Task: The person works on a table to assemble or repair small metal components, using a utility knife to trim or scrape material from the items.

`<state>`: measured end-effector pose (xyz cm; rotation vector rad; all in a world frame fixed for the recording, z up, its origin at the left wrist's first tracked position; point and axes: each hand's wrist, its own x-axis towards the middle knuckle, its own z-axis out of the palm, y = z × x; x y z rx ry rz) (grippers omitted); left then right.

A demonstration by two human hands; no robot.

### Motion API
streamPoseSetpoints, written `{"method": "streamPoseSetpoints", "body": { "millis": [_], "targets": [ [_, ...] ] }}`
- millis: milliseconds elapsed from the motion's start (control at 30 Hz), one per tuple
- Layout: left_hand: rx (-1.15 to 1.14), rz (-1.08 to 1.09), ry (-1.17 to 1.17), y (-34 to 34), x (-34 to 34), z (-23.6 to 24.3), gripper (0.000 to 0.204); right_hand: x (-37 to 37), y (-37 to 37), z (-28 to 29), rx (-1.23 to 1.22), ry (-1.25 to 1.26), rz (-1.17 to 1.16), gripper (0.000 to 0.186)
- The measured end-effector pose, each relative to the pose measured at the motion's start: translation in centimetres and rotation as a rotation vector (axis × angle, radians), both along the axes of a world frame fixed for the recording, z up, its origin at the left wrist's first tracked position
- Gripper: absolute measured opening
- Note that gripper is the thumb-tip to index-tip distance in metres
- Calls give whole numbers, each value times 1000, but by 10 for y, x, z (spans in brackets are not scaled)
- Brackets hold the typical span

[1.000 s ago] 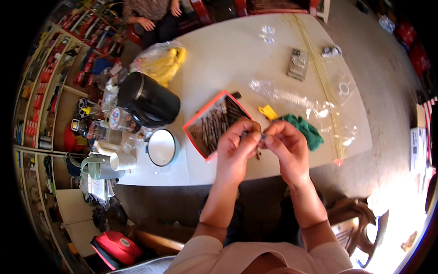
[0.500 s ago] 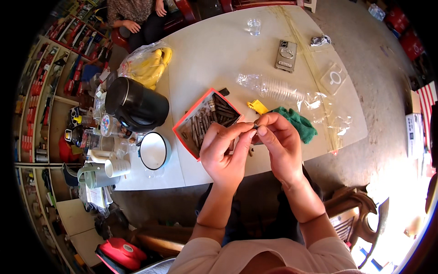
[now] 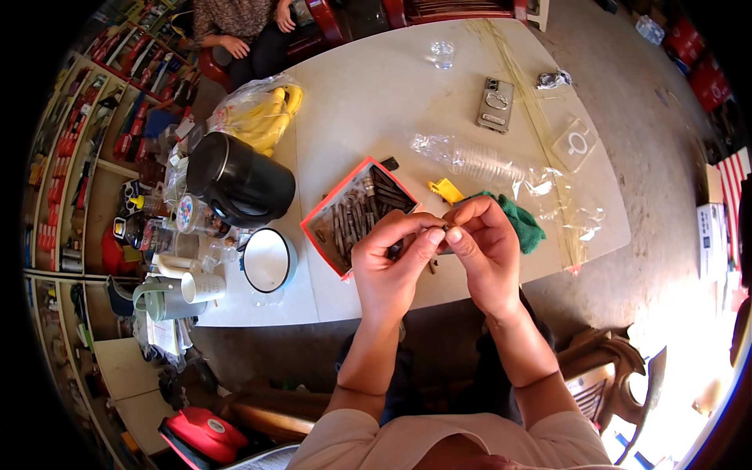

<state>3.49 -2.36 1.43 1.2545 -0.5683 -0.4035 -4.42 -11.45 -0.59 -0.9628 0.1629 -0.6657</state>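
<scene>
Both hands meet over the table's near edge, fingertips pinched together on a small dark piece [image 3: 445,228] whose kind is mostly hidden. My left hand [image 3: 393,254] has thumb and forefinger closed on one side of it. From the other side my right hand [image 3: 487,254] closes thumb and forefinger on it too. Behind my left hand lies a red-rimmed box [image 3: 323,249] full of dark metal bits [image 3: 352,223], several of them slim rods. Beyond my right hand are a yellow plastic piece [image 3: 446,190] and a crumpled green cloth [image 3: 521,222].
A black kettle [image 3: 243,178], a white enamel mug [image 3: 266,260], cups and bagged bananas [image 3: 270,121] crowd the table's left. Clear plastic bottles [image 3: 486,163], a phone [image 3: 495,104] and a glass [image 3: 442,55] lie farther out. Another person [image 3: 247,31] sits at the far left.
The whole view has shifted slightly. My fingertips have turned a little around the small dark piece; both hands stay together in nearly the same spot.
</scene>
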Motion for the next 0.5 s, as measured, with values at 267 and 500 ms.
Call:
{"method": "streamPoseSetpoints", "body": {
  "millis": [267,500],
  "targets": [
    [-91,-57,72,1,-2,-6,6,1,-2,-5,-29,-19,58,13],
    [-131,-10,123,-3,-5,-12,7,0,3,3,-44,19,-63,12]
  ]
}}
